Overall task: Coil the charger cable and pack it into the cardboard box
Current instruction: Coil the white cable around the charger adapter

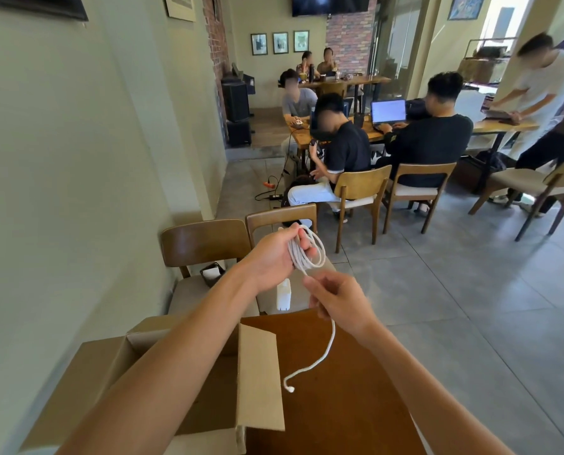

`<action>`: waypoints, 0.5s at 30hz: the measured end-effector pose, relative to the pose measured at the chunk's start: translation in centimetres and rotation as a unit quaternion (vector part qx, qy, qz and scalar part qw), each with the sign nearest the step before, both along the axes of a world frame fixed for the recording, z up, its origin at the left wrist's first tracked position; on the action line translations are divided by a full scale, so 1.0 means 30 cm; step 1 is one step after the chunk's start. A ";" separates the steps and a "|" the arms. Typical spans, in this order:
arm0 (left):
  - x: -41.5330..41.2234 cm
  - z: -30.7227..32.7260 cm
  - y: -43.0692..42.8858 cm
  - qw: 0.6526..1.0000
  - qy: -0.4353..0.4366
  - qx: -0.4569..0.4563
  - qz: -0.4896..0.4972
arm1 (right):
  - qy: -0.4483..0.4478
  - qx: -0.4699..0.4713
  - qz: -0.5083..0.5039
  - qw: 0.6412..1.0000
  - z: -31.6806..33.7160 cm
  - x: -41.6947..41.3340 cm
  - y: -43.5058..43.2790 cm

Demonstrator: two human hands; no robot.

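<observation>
Coiling the cable (306, 254), you are holding several white loops bunched in your left hand (274, 257), whose grip is clamped on them. Your right hand (336, 298), just below and beside that grip, is pinching the free strand between thumb and fingers. Below the right grip, the tail is hanging over the tabletop (339, 372), its plug end (289, 388) dangling just beside the box (257, 372) flap. The white adapter (283, 294) is hanging under your left grip, beyond the box.

The loops are looking loose and uneven, so, as I judge it, they could be springing open if your left grip eases while you are feeding the last length. The swinging adapter might be tugging the coil, and the tail could be snagging on the upright flap as you are lowering it in.
</observation>
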State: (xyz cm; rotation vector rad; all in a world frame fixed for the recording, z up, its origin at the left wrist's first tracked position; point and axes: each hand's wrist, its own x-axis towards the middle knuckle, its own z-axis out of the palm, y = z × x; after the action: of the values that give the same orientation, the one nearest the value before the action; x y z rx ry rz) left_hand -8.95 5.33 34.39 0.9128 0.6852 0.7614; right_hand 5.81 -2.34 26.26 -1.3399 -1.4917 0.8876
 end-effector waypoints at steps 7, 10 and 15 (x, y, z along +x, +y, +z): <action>-0.064 0.001 -0.053 0.906 0.301 0.247 -0.167 | -0.063 -0.187 -0.045 0.979 -0.090 0.081 0.041; -0.060 -0.028 -0.086 0.856 0.404 0.263 -0.186 | -0.048 -0.223 -0.099 0.969 -0.059 0.100 0.091; -0.039 -0.071 -0.149 0.829 0.441 0.282 -0.198 | 0.177 -0.285 -0.112 0.935 0.039 0.126 0.139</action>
State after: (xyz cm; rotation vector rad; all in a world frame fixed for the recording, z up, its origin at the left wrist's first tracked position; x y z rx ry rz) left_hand -10.12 0.87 32.27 1.9396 1.0390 0.1026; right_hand 9.58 1.82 27.42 -1.6109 -0.8062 1.3882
